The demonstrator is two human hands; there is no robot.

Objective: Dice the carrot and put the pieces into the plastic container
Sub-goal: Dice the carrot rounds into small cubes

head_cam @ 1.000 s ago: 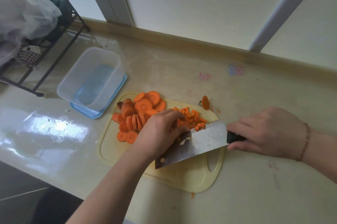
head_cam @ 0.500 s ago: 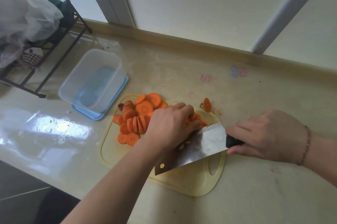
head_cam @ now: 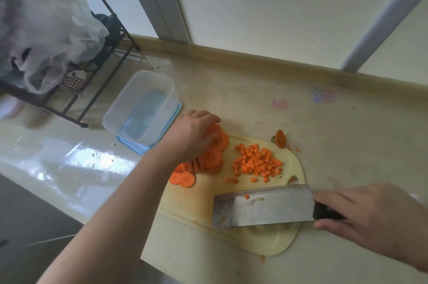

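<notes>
Left hand (head_cam: 192, 135) is reaching over the far-left part of the cutting board (head_cam: 273, 237), fingers curling down onto the pile of carrot slices (head_cam: 212, 156); fingertips are touching the top rounds, but whether they are pinching one cannot be told, blur hides it. Right hand (head_cam: 370, 216) is gripping the black handle (head_cam: 324, 212) of the cleaver (head_cam: 261, 207), fingers wrapping round it, thumb lying along the near side. Blade is lying tilted over the near half of the board, broad face showing, one small carrot cube and some pale bits sticking to it. Diced carrot (head_cam: 257, 163) is sitting in a loose heap on the far-right part of the board, apart from the slices, a few cubes straying toward the blade. One carrot end piece (head_cam: 281, 138) is standing just off the board's far edge on the counter (head_cam: 347, 140). Plastic container (head_cam: 141, 107), clear, is sitting on its blue lid (head_cam: 172, 121) left of the board, just beside the left hand, no carrot showing in it. Black wire rack (head_cam: 97, 70) holding plastic bags (head_cam: 46, 29) is standing at far left.
</notes>
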